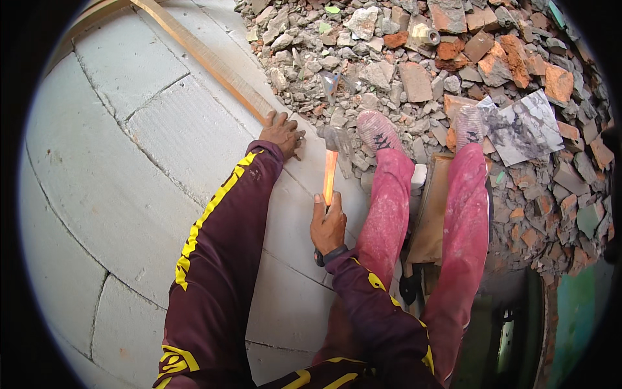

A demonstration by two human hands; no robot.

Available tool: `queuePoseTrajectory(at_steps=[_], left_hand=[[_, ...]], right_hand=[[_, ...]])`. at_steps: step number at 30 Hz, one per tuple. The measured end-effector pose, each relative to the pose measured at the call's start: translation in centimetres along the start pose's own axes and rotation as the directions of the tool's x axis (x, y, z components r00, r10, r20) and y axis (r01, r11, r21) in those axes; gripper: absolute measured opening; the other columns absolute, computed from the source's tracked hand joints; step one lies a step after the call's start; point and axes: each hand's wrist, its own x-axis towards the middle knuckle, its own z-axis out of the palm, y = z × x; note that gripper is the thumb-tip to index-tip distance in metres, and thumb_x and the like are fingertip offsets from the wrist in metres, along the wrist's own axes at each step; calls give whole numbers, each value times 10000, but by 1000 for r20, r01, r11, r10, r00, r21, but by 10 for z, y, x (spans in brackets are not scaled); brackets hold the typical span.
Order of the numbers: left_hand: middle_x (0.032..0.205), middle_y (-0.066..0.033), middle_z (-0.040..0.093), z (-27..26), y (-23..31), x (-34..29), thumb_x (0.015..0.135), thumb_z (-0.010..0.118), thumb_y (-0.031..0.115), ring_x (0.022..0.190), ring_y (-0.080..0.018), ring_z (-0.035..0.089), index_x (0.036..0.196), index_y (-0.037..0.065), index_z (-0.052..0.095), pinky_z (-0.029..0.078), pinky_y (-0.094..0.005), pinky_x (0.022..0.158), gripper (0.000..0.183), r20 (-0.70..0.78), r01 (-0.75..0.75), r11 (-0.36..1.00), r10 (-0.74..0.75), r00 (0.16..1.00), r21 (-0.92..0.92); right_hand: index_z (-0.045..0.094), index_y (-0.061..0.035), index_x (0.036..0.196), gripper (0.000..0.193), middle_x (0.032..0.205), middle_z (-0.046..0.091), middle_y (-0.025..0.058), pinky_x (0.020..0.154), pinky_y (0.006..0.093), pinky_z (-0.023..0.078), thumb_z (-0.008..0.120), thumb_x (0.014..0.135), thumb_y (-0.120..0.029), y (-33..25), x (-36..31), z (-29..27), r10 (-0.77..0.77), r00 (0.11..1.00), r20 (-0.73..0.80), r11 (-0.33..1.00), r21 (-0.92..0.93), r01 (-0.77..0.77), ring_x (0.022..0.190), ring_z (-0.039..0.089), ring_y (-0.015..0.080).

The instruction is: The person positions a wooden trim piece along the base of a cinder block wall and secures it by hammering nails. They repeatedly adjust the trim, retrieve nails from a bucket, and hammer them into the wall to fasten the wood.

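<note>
My left hand (283,135) holds the near end of a long wooden batten (207,58) against a wall of pale grey blocks (162,175). Its fingers are bent around that end, and the palm side is hidden. In my right hand (329,223) is a hammer with an orange handle (330,174), gripped low down with the head pointing up. The hammer head, smeared by motion, is just right of my left hand's fingers. Any nail beneath those fingers is too small or hidden to make out.
Broken bricks and rubble (389,78) cover the ground along the wall. My pink, dusty shoes (380,131) stand on it. A marbled tile piece (526,128) lies at the right, and a brown board (430,214) lies between my legs. A green surface (575,318) shows at lower right.
</note>
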Motion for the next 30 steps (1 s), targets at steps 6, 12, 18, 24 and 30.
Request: queuePoseTrajectory(at_steps=[6, 12, 18, 24, 30], left_hand=[[1410, 13, 530, -26, -18, 25, 842, 596, 265, 1266, -206, 454, 1340, 161, 558, 307, -396, 1054, 510, 324, 2, 999, -19, 946, 53], [1335, 38, 568, -17, -17, 11, 862, 574, 282, 1289, -247, 422, 1250, 242, 630, 153, -566, 1160, 394, 80, 87, 987, -98, 992, 132], [1182, 61, 609, -21, -16, 15, 864, 588, 311, 1235, -239, 437, 1202, 290, 643, 85, -622, 1160, 343, 178, 86, 988, -108, 978, 125], [1345, 51, 560, -39, -26, 21, 732, 701, 586, 1314, -274, 377, 1353, 346, 560, 41, -607, 1162, 680, 374, 10, 1000, -12, 928, 7], [1286, 78, 589, -34, -18, 23, 792, 667, 507, 1278, -261, 406, 1273, 295, 623, 66, -618, 1155, 528, 332, 77, 993, -101, 938, 85]], right_hand=[[493, 0, 1118, 295, 839, 607, 255, 678, 494, 448, 545, 975, -252, 14, -21, -17, -50, 999, -18, 995, 80, 52, 797, 605, 470], [482, 5, 1263, 393, 1001, 633, 296, 749, 486, 487, 546, 978, -257, 20, -30, -14, -40, 997, 68, 991, 133, 31, 921, 615, 487], [485, -8, 1229, 349, 954, 630, 295, 725, 490, 483, 544, 978, -243, 18, -28, -8, -175, 984, 16, 981, 85, 173, 877, 616, 492], [488, -15, 1088, 230, 776, 581, 244, 637, 492, 441, 552, 976, -204, 19, -13, 0, -92, 996, -6, 991, 92, 93, 711, 586, 465], [478, -21, 1085, 241, 790, 594, 258, 639, 498, 445, 556, 974, -220, 21, -10, 12, -180, 982, -64, 982, 48, 183, 736, 599, 473]])
